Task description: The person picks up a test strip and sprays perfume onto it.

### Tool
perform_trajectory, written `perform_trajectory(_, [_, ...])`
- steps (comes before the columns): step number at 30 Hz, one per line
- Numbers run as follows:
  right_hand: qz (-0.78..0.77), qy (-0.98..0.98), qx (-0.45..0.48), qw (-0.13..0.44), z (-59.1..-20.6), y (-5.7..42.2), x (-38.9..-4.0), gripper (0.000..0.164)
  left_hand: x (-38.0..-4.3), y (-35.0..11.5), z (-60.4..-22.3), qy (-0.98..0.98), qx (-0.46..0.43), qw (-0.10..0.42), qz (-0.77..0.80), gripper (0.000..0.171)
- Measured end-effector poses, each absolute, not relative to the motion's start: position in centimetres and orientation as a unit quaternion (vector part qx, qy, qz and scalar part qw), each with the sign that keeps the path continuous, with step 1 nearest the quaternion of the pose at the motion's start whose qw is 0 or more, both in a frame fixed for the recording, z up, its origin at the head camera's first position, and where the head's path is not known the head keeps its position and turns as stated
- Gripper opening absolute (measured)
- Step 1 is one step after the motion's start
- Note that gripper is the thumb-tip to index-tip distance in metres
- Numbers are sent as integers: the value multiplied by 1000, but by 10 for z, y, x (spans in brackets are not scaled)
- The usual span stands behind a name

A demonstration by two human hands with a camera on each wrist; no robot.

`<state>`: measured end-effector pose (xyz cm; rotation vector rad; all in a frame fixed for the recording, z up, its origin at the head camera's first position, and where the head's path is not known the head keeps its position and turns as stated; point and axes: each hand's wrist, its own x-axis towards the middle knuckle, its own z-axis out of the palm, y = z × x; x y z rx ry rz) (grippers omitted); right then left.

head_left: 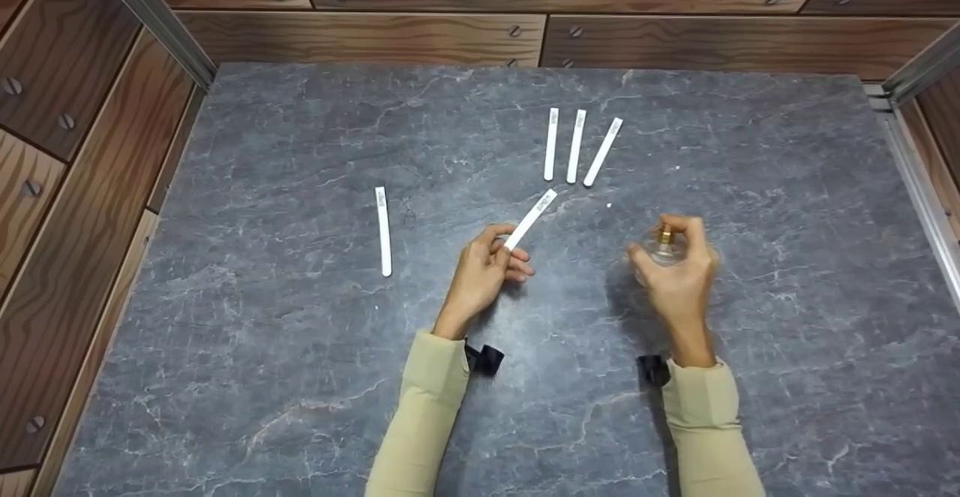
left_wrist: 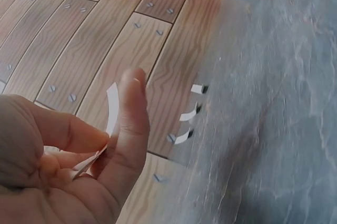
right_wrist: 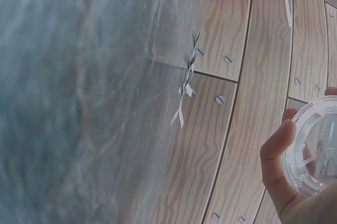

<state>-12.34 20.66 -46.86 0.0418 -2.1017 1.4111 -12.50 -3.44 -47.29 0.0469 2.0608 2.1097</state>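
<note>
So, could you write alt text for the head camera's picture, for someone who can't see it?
A person's left hand pinches a white strip while their right hand grips a clear, gold-topped bottle. Four more strips lie on the gray marbled table: three grouped, one apart.

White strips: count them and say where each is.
5: a held strip in the left hand, a lone strip to its left, three grouped strips farther back on the tabletop.
</note>
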Motion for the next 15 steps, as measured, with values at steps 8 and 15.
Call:
perform_trajectory(8, [520, -801, 19, 296, -468, 204, -123, 44, -125, -29, -472, 679, 23, 87, 728, 34])
perform_trajectory(15, [499, -810, 45, 304, -469, 203, -123, 41, -124, -24, -471, 709, 23, 60, 702, 32])
